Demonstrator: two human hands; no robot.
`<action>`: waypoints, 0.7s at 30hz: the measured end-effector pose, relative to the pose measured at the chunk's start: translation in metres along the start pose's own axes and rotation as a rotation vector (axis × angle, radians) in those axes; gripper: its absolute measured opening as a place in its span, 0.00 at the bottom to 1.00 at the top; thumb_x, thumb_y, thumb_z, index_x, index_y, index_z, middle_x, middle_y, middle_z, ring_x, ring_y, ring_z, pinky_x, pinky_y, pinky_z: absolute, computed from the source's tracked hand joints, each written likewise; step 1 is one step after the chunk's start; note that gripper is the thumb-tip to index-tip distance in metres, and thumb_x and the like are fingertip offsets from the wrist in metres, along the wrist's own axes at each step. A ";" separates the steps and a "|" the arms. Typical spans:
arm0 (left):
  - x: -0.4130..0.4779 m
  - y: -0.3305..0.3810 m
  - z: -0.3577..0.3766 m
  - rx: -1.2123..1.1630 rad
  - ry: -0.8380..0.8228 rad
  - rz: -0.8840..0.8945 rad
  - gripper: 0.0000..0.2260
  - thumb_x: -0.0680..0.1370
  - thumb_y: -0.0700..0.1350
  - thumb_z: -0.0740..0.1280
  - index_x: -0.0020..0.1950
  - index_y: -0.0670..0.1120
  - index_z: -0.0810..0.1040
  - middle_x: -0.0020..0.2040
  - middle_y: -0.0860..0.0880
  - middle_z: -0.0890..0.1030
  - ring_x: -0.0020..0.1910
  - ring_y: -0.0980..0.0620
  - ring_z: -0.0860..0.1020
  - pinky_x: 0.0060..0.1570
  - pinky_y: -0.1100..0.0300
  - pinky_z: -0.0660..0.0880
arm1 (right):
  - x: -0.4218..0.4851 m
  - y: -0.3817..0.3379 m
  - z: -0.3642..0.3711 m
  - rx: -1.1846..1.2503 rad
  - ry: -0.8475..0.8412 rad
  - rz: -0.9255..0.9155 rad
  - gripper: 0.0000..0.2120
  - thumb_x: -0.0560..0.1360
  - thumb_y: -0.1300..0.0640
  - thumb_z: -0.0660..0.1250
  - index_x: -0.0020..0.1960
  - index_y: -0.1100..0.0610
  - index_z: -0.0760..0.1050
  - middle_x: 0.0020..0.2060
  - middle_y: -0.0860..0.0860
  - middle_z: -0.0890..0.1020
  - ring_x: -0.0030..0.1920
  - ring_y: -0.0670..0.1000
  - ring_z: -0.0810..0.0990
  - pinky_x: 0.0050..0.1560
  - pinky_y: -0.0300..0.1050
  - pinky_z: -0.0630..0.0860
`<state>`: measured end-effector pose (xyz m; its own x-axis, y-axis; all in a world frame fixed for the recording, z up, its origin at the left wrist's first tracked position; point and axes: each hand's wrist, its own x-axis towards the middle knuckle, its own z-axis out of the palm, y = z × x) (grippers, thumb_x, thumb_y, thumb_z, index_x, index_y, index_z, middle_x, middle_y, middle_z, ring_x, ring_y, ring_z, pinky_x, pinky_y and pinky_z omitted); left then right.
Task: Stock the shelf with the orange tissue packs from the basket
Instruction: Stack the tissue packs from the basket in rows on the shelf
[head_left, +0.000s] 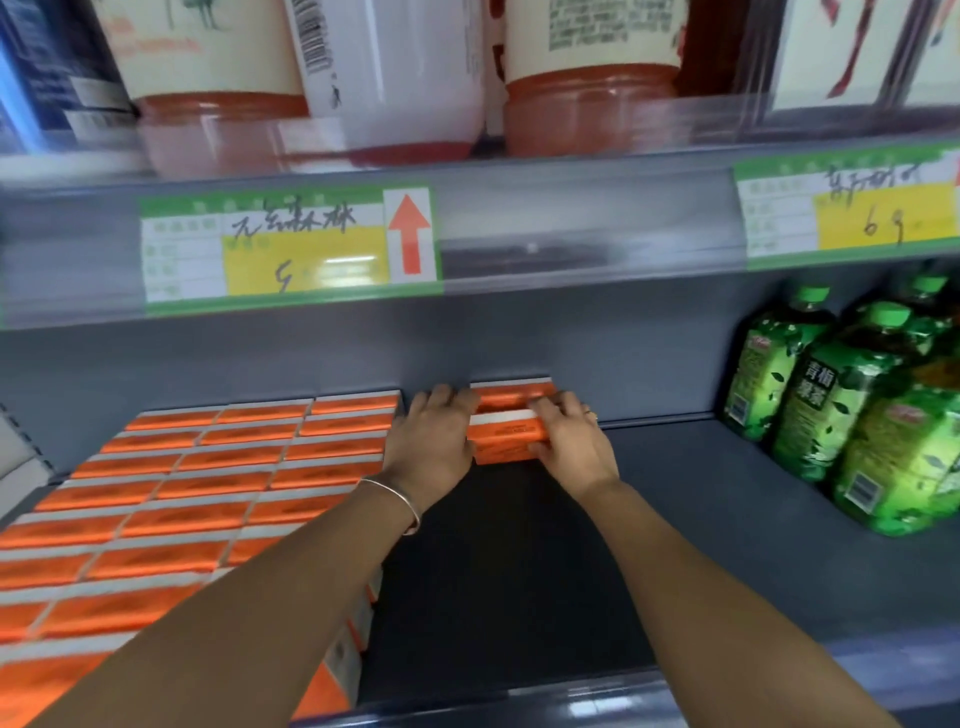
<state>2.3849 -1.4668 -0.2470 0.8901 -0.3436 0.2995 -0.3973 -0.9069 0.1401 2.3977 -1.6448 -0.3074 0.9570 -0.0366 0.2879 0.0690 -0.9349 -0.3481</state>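
Note:
Several orange tissue packs (208, 483) stand in tight rows on the left half of the grey shelf (675, 519). At the back of the shelf, a small stack of orange tissue packs (506, 430) sits between both of my hands. My left hand (434, 441) presses against the stack's left side, wrist wearing a thin bangle. My right hand (569, 441) grips the stack's right side, fingers over its top. The basket is out of view.
Green tea bottles (852, 410) stand at the right of the same shelf. A dark bare strip of shelf runs between the orange rows and the bottles. Above, a shelf edge with price labels (291, 244) carries large bottles (395, 78).

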 end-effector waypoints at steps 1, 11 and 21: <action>-0.002 -0.003 0.000 0.020 -0.004 0.008 0.20 0.76 0.45 0.65 0.68 0.52 0.67 0.64 0.49 0.70 0.65 0.48 0.67 0.64 0.52 0.68 | 0.002 -0.001 0.002 0.004 -0.024 0.027 0.24 0.76 0.57 0.65 0.70 0.51 0.64 0.64 0.54 0.66 0.62 0.58 0.69 0.56 0.54 0.75; -0.017 -0.019 0.000 0.010 -0.023 0.069 0.17 0.77 0.48 0.64 0.66 0.54 0.69 0.65 0.52 0.69 0.66 0.51 0.67 0.64 0.56 0.66 | 0.008 -0.031 0.011 -0.331 0.100 -0.009 0.26 0.75 0.61 0.65 0.71 0.51 0.62 0.65 0.54 0.68 0.68 0.60 0.64 0.69 0.60 0.58; -0.064 -0.039 -0.041 0.052 -0.075 0.006 0.16 0.77 0.48 0.63 0.65 0.53 0.70 0.64 0.51 0.72 0.65 0.48 0.69 0.61 0.54 0.68 | -0.032 -0.088 -0.022 -0.298 -0.018 -0.071 0.24 0.76 0.57 0.62 0.71 0.53 0.64 0.65 0.55 0.69 0.66 0.60 0.68 0.66 0.58 0.62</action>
<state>2.3339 -1.3998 -0.2328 0.9028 -0.3646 0.2280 -0.3923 -0.9155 0.0891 2.3552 -1.5688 -0.2666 0.9578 0.0369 0.2851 0.0533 -0.9973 -0.0501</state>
